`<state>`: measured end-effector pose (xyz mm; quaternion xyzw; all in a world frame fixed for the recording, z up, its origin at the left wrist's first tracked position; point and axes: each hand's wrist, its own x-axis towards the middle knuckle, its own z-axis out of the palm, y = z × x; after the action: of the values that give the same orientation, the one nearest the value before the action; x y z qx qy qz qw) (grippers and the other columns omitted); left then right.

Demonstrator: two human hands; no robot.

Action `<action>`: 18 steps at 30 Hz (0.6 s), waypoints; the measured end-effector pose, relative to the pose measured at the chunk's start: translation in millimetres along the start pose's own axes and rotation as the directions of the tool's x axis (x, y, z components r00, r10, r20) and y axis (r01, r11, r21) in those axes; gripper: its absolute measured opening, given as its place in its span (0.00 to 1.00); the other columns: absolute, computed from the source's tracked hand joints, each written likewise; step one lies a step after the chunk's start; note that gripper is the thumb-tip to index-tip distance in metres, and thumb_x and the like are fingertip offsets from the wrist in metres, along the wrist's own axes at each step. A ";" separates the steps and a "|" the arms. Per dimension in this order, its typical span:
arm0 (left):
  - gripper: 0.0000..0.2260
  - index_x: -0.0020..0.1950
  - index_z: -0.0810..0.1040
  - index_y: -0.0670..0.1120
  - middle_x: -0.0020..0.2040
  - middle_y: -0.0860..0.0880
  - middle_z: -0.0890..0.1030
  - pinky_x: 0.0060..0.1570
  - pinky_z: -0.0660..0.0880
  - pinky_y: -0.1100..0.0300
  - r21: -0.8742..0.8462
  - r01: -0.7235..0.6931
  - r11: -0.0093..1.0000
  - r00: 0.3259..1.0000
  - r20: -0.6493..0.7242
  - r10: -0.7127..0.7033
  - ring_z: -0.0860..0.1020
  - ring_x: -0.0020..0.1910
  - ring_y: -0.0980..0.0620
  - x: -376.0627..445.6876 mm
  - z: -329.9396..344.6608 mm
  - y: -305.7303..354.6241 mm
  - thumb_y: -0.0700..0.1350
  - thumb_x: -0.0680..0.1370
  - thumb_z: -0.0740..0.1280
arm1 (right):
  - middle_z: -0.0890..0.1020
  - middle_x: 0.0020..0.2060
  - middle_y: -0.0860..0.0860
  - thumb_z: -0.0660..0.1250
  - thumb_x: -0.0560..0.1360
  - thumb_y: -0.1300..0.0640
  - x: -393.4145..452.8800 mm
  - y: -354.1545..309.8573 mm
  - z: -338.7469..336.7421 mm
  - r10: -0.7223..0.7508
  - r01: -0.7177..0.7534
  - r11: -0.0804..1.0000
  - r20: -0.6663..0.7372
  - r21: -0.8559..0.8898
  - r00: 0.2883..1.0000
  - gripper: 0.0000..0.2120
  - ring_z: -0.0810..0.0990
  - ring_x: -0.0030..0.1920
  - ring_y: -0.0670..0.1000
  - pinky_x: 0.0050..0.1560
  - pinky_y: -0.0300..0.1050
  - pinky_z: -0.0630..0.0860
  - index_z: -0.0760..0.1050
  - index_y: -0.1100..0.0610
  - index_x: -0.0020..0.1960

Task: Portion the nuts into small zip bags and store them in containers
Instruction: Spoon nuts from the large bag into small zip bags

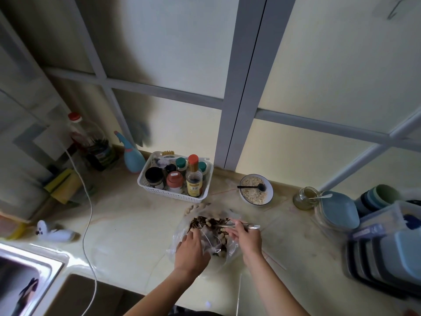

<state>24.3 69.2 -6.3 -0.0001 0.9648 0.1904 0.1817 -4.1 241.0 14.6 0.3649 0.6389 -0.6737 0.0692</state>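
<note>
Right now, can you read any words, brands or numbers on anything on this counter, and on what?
None can be read.
Yellow label on the sauce bottle in the white basket: print too small and blurred.
Label on the big oil bottle: blurred.
Print on the container lid at right: blurred.

1. A pale, marbled countertop runs across the scene and meets the wall at a low beige upstand.
2. Behind it stand frosted glass panels in grey frames, with a thick grey post dividing them.
3. Soft daylight glows through the glass, warmer and yellower on the right-hand panes.
4. A dark, blurred shadow falls across the left panels.
5. At lower left, the corner of a steel sink is set into the counter.
</note>
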 end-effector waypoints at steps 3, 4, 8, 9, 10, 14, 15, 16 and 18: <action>0.22 0.64 0.66 0.49 0.62 0.49 0.74 0.59 0.72 0.57 -0.017 0.011 1.000 1.000 -0.019 -0.012 0.73 0.62 0.48 1.1 -1.7 -0.4 0.53 0.74 0.66 | 0.87 0.36 0.54 0.66 0.82 0.59 -4.8 -5.2 -5.7 -0.077 0.075 0.990 -0.018 -0.119 0.997 0.08 0.88 0.39 0.52 0.41 0.46 0.84 0.84 0.61 0.51; 0.22 0.65 0.65 0.49 0.62 0.49 0.74 0.59 0.71 0.58 -0.025 0.011 1.000 1.000 -0.022 -0.012 0.73 0.62 0.48 1.7 -1.7 -1.4 0.53 0.74 0.66 | 0.87 0.34 0.52 0.67 0.82 0.58 -5.9 -9.2 -8.9 -0.126 0.118 0.974 -0.027 -0.193 0.992 0.09 0.88 0.38 0.52 0.44 0.49 0.85 0.84 0.59 0.48; 0.27 0.69 0.64 0.48 0.65 0.49 0.73 0.61 0.70 0.58 -0.064 0.022 0.998 1.000 -0.020 -0.023 0.72 0.65 0.48 4.6 -0.1 -5.7 0.54 0.74 0.68 | 0.86 0.30 0.47 0.66 0.82 0.53 -10.6 -29.4 -25.8 -0.253 0.227 0.886 -0.013 -0.403 0.967 0.14 0.85 0.34 0.45 0.51 0.49 0.82 0.83 0.53 0.39; 0.29 0.71 0.63 0.47 0.66 0.48 0.73 0.63 0.70 0.58 -0.070 0.027 0.997 0.999 -0.018 -0.028 0.71 0.67 0.47 5.7 0.1 -5.8 0.54 0.74 0.69 | 0.85 0.30 0.47 0.66 0.82 0.53 -10.1 -33.1 -30.3 -0.264 0.235 0.881 -0.013 -0.410 0.965 0.14 0.85 0.34 0.45 0.52 0.49 0.82 0.83 0.53 0.40; 0.30 0.72 0.62 0.46 0.67 0.48 0.72 0.64 0.69 0.57 -0.071 0.030 0.997 0.999 -0.017 -0.032 0.71 0.68 0.47 7.6 0.8 -5.4 0.54 0.74 0.69 | 0.85 0.30 0.46 0.65 0.82 0.52 -8.7 -36.0 -34.5 -0.266 0.235 0.878 -0.016 -0.417 0.964 0.15 0.85 0.35 0.45 0.52 0.49 0.82 0.83 0.52 0.39; 0.30 0.71 0.62 0.44 0.67 0.46 0.73 0.64 0.69 0.56 -0.043 0.042 0.998 0.999 0.004 -0.042 0.71 0.68 0.46 13.6 1.0 -0.1 0.54 0.74 0.69 | 0.85 0.29 0.47 0.64 0.83 0.50 -4.0 -44.7 -49.1 -0.267 0.226 0.870 -0.033 -0.439 0.963 0.18 0.86 0.36 0.49 0.50 0.50 0.82 0.83 0.54 0.38; 0.28 0.70 0.64 0.45 0.66 0.46 0.73 0.64 0.69 0.56 -0.035 0.046 0.998 0.999 0.005 -0.046 0.71 0.68 0.46 14.6 0.6 1.4 0.54 0.75 0.69 | 0.85 0.29 0.48 0.64 0.83 0.51 -5.0 -47.1 -52.1 -0.265 0.226 0.879 -0.036 -0.421 0.964 0.17 0.86 0.36 0.49 0.50 0.50 0.82 0.83 0.55 0.40; 0.26 0.68 0.65 0.45 0.66 0.46 0.73 0.64 0.69 0.56 -0.025 0.050 0.998 0.999 0.006 -0.050 0.71 0.67 0.46 15.4 0.9 2.3 0.54 0.75 0.68 | 0.86 0.30 0.49 0.63 0.83 0.52 -6.8 -49.9 -54.3 -0.265 0.228 0.886 -0.037 -0.404 0.964 0.16 0.86 0.36 0.50 0.48 0.48 0.82 0.83 0.56 0.41; 0.24 0.66 0.66 0.46 0.65 0.46 0.74 0.64 0.69 0.56 -0.023 0.051 0.998 0.999 0.000 -0.051 0.71 0.66 0.46 16.3 1.9 4.4 0.54 0.75 0.68 | 0.86 0.30 0.50 0.63 0.83 0.53 -12.2 -55.1 -59.0 -0.272 0.240 0.892 -0.029 -0.383 0.962 0.14 0.86 0.34 0.49 0.45 0.46 0.82 0.84 0.56 0.44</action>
<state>9.4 75.2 -12.1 -0.0270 0.9623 0.1966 0.1860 -2.3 299.8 71.1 0.2849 0.8007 -0.5265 0.0222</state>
